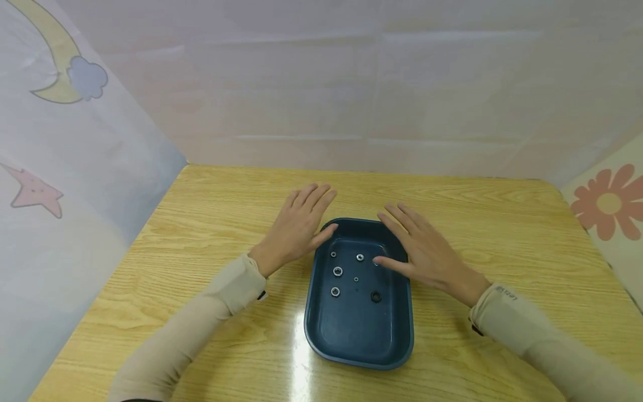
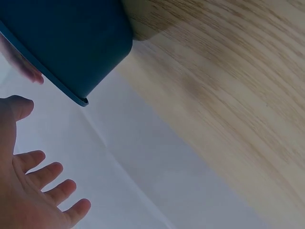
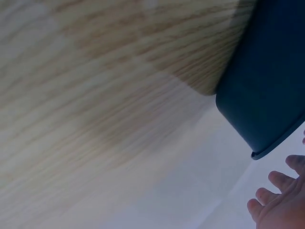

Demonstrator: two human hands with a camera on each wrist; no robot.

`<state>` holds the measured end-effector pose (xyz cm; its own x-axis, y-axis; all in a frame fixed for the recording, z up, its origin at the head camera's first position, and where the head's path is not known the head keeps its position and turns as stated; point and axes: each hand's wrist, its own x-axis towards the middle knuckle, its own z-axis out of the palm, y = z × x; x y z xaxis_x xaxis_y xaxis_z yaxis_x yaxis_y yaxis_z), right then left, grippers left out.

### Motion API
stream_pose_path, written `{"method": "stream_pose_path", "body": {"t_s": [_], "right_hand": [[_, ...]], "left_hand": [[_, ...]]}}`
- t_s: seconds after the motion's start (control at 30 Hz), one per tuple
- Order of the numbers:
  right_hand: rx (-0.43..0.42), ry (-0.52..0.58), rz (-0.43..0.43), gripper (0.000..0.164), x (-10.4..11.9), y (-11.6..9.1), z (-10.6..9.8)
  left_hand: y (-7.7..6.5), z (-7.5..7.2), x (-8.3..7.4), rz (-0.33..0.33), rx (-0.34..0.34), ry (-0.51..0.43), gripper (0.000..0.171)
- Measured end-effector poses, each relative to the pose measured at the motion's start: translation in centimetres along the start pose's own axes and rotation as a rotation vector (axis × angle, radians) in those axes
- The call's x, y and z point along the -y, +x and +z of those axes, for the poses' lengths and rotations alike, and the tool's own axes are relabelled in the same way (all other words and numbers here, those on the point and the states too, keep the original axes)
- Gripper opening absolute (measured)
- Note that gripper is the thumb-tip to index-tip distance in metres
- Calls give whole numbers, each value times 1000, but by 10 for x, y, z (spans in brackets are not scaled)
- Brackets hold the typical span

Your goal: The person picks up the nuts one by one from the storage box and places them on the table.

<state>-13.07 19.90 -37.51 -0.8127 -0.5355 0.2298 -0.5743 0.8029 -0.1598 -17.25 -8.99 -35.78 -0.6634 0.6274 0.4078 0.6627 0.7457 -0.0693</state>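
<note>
Hand, left: fingers spread, nothing held; thumb poised at the far left corner of the tray, whose rim could be jolted by a low pass. Tray: blue, set between left and right edges of the table. Contents: three silver nuts toward the left edge, two midway, one black nut toward the right edge; scattering possible if tipped. Hand, right: fingers apart, nothing held; another nut partly covered by thumb, perhaps easily overlooked. Right sleeve: cuff lettering, seemingly "Lets", remainder illegible.
</note>
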Motion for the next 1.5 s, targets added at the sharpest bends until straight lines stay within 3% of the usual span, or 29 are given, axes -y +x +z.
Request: {"method": "stream_pose_path", "body": {"t_s": [0.53,1.13,1.33,1.5], "right_hand": [[67,89,-8,89,7,-3,5],[137,160,0,85,9,-4,10],[147,179,10,84,9,-5,12],[143,190,5,83,9,-4,14]], "left_hand": [[-3,1,-7,34,-25,0,63],[-3,4,-18,62,53,-41,61],[-4,9,-20,103,21,-23,56],[-5,12,-20,118,38,-43,45]]}}
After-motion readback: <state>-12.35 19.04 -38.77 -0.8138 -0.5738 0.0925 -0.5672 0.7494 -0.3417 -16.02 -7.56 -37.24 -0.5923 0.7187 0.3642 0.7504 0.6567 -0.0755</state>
